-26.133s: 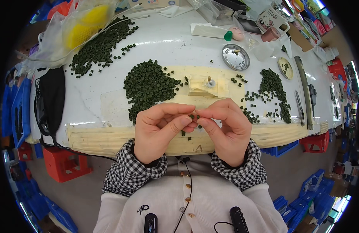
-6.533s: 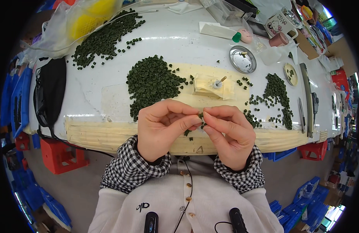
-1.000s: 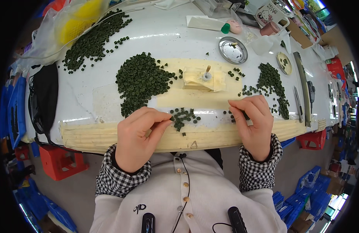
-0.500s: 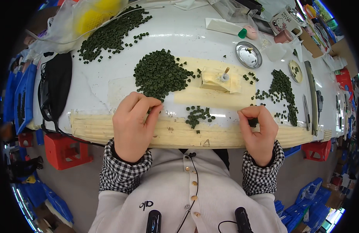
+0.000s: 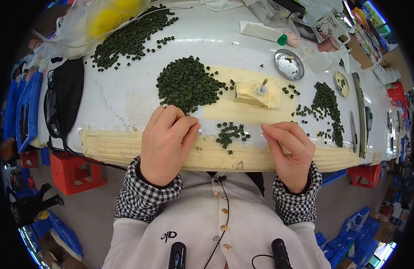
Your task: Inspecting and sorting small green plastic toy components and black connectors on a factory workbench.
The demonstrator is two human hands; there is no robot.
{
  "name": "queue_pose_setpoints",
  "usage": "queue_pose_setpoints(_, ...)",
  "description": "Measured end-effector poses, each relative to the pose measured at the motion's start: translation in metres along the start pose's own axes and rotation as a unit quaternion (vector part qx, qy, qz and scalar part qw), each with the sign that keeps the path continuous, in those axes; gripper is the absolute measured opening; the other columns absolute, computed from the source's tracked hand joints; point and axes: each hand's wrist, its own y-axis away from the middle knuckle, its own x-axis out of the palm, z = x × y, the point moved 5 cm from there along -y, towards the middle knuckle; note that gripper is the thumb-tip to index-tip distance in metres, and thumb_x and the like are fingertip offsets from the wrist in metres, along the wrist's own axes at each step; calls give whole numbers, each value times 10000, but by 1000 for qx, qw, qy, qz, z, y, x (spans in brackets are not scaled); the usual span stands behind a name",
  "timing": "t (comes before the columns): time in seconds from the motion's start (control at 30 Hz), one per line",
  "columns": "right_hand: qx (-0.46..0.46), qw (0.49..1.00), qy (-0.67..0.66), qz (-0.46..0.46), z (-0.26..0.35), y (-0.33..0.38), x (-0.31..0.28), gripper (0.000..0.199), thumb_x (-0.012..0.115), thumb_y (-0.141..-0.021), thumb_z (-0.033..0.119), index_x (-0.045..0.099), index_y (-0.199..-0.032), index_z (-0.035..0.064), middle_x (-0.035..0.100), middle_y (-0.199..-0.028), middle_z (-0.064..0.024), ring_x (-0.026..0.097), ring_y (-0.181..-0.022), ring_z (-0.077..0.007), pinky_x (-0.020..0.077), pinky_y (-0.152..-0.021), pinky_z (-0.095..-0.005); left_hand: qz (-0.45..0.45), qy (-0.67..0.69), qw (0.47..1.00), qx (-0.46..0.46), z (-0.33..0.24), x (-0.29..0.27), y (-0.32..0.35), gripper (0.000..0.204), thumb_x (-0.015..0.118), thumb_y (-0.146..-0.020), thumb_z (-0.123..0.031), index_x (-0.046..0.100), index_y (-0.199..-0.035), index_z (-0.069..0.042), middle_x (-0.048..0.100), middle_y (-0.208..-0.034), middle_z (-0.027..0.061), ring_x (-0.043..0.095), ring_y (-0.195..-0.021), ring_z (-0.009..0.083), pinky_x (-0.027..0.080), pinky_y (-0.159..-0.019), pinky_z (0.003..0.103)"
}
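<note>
My left hand (image 5: 167,145) is closed in a pinch just in front of the large heap of small dark green round caps (image 5: 187,83). Its thumb and forefinger point right, toward a small cluster of the same caps (image 5: 231,133) near the front edge. On the other side of that cluster, my right hand (image 5: 290,150) has thumb and forefinger pressed close together, pointing left. Whatever either pinch holds is too small or hidden to make out. Behind the cluster stands a tape-covered block (image 5: 256,93) with a short upright brown pin (image 5: 264,82) in a pale collar.
More green caps lie in a far-left pile (image 5: 133,38) and a right-hand pile (image 5: 327,107). A round metal dish (image 5: 288,65), a cream dish (image 5: 341,85) and tweezers (image 5: 353,130) are at the right. A black bag (image 5: 63,103) lies left. Wrinkled tape (image 5: 113,148) covers the front edge.
My hands have come closer together: the left moved right, the right moved left toward the small cluster. The dark caps seen by my right palm earlier no longer show there.
</note>
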Motion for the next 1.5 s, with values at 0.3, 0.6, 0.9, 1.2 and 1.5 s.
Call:
queue_pose_setpoints(0.3,14,999,-43,-15,3,-1,4,205,689,-787,-98,709,-971,-10,673,-859,-117,656,-753,-200,515,-651,-260,-12,-3,1000,12,-6,-1,-3,123,704,-766,17,631,-861,-7,555,-821,88,526,-769,268,443,-661,367)
queue_pose_setpoints(0.6,105,982,-155,-26,-11,0,4,164,684,-802,-88,707,-955,-34,692,-863,-108,661,-794,-167,516,-707,-250,-63,55,996,-42,-2,-8,1,61,665,-851,12,633,-903,17,643,-832,112,593,-690,228,476,-644,302)
queue_pose_setpoints(0.9,128,974,-182,-36,-15,0,7,158,663,-838,-66,703,-987,-26,690,-909,-115,658,-802,-142,528,-726,-242,-88,154,984,-18,-10,-9,-4,137,713,-800,48,656,-924,33,660,-832,115,598,-691,168,481,-640,264)
queue_pose_setpoints(1.2,121,974,-176,-72,-19,0,11,126,675,-840,-41,683,-964,-25,690,-894,-99,667,-778,-136,532,-718,-243,-83,237,967,-37,-13,1,-7,111,726,-788,50,672,-881,22,660,-797,112,620,-676,188,497,-605,263)
queue_pose_setpoints(1.5,68,988,-104,-95,-13,-4,11,132,674,-828,-43,677,-958,-24,678,-852,-104,665,-748,-144,525,-693,-248,-65,314,947,-4,-17,5,-13,172,712,-798,69,696,-964,30,671,-855,111,627,-731,157,506,-657,250)
